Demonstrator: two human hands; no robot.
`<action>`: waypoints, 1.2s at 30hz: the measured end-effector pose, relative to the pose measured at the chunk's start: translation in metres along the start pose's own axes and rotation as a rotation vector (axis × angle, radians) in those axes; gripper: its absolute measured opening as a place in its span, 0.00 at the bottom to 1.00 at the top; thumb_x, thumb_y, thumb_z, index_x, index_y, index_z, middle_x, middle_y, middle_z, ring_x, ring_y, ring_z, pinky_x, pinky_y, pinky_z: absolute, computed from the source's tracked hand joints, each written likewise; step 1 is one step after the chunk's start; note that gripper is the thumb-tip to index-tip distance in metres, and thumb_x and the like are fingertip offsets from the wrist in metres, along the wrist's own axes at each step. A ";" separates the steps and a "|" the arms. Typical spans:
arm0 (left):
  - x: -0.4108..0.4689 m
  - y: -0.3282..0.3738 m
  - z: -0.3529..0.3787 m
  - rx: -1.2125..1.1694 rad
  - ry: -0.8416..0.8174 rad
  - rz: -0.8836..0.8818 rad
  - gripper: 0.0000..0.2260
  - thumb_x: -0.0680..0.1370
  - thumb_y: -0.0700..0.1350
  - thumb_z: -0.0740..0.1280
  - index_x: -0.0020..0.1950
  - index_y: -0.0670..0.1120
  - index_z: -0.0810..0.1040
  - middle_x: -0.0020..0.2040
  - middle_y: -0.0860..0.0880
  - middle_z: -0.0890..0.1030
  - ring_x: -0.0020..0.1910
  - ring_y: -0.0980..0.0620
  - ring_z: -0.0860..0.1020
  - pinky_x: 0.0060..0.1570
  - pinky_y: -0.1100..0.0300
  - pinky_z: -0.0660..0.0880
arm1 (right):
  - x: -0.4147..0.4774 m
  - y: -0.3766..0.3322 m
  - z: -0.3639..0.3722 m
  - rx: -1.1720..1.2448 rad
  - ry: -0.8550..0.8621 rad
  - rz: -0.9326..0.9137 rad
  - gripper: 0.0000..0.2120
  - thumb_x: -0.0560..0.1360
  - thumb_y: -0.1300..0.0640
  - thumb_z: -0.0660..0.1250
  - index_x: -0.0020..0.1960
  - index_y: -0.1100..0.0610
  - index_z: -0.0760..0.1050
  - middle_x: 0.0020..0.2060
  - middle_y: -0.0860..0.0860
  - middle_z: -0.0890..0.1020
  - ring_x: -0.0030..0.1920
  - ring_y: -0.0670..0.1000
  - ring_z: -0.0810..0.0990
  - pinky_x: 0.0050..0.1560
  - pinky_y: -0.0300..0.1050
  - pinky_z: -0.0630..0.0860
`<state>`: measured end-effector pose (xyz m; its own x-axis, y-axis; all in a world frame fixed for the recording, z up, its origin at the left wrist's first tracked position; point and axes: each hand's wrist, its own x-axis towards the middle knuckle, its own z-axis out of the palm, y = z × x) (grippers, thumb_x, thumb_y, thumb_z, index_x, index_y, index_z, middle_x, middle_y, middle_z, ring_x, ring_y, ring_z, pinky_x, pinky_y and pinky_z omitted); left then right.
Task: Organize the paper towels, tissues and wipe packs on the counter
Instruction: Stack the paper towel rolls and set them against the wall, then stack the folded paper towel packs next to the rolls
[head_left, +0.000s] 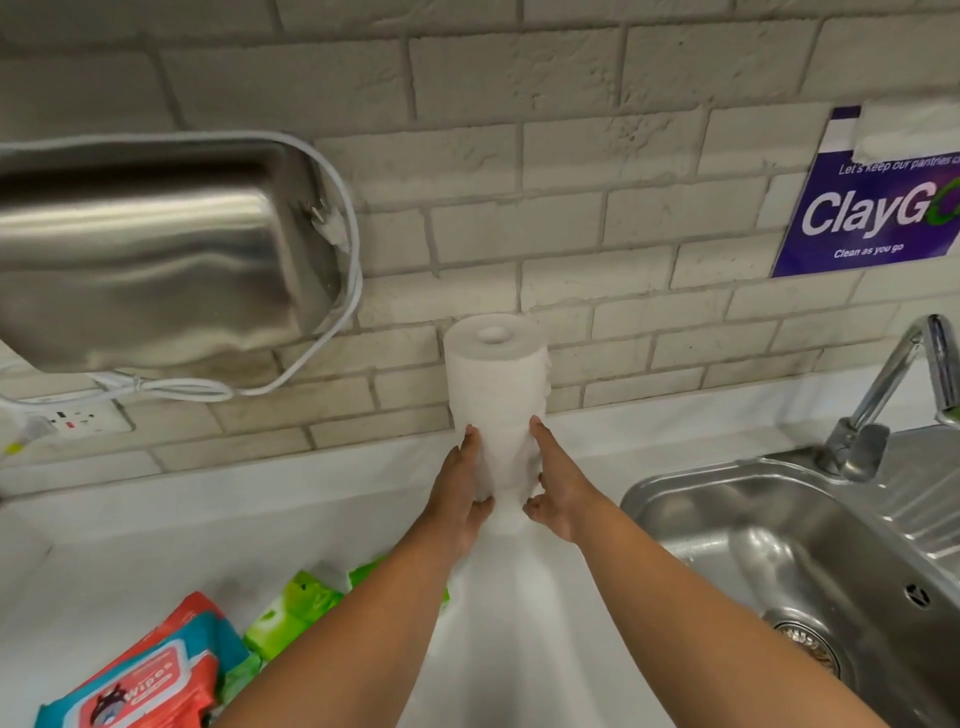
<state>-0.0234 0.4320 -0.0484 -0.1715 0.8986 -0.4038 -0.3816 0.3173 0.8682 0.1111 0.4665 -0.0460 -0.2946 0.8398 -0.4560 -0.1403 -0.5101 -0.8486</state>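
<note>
A white paper towel roll stands upright on the white counter, close to the brick wall. My left hand presses its lower left side and my right hand its lower right side, so both hold it. Red and teal wipe packs lie at the front left. Green tissue packs lie beside them, partly hidden under my left forearm.
A steel sink with a tap takes up the right side. A steel dispenser hangs on the wall at left, with a white cable looped around it. A wall socket sits below. A purple sign hangs at right.
</note>
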 end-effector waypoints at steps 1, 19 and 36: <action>0.001 0.000 -0.001 0.000 -0.005 0.000 0.23 0.79 0.66 0.64 0.68 0.56 0.76 0.63 0.56 0.82 0.63 0.51 0.80 0.71 0.46 0.72 | 0.001 0.001 0.001 -0.020 0.010 0.004 0.33 0.73 0.26 0.59 0.72 0.42 0.68 0.69 0.43 0.72 0.64 0.49 0.75 0.76 0.56 0.63; -0.066 0.002 -0.003 0.115 0.068 0.003 0.31 0.82 0.65 0.58 0.81 0.51 0.62 0.78 0.50 0.68 0.76 0.42 0.68 0.75 0.45 0.67 | -0.053 0.002 0.000 -0.316 0.124 0.013 0.36 0.76 0.32 0.60 0.77 0.50 0.63 0.73 0.52 0.70 0.68 0.58 0.72 0.71 0.60 0.68; -0.252 -0.051 -0.064 0.322 0.312 0.414 0.05 0.82 0.47 0.68 0.51 0.54 0.83 0.49 0.52 0.86 0.50 0.54 0.83 0.55 0.53 0.79 | -0.214 0.093 0.029 -0.498 -0.155 -0.249 0.10 0.78 0.49 0.69 0.54 0.54 0.82 0.52 0.52 0.85 0.54 0.54 0.83 0.47 0.41 0.75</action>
<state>-0.0191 0.1699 -0.0092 -0.5237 0.8511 -0.0373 0.0587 0.0797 0.9951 0.1340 0.2343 -0.0199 -0.4500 0.8672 -0.2132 0.2276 -0.1195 -0.9664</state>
